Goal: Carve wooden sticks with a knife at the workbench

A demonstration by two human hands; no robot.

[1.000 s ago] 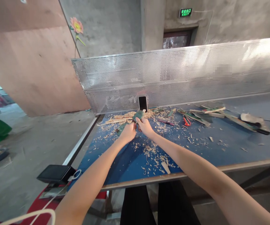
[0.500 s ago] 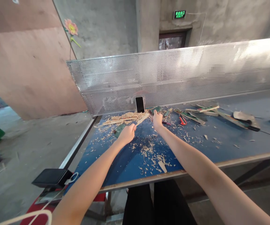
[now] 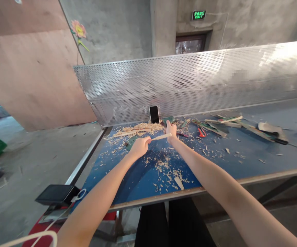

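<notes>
Closed round one end of a thin pale wood strip, my left hand is above the blue table top. The strip points right, its far end in front of my right hand. The fingers of my right hand are closed; what they hold is too small to make out, beside a dark green item. A pile of wood shavings lies behind the hands, with a longer strip in it. Near my left hand is a green piece, partly hidden.
A phone stands against the perforated metal screen. To the right lie a red tool, wood strips and a curled sheet. One flat wood piece is near the front edge. A black device sits at the left corner.
The wood strip in my left hand has swung from pointing up and right to nearly level. My right hand has shifted slightly.
</notes>
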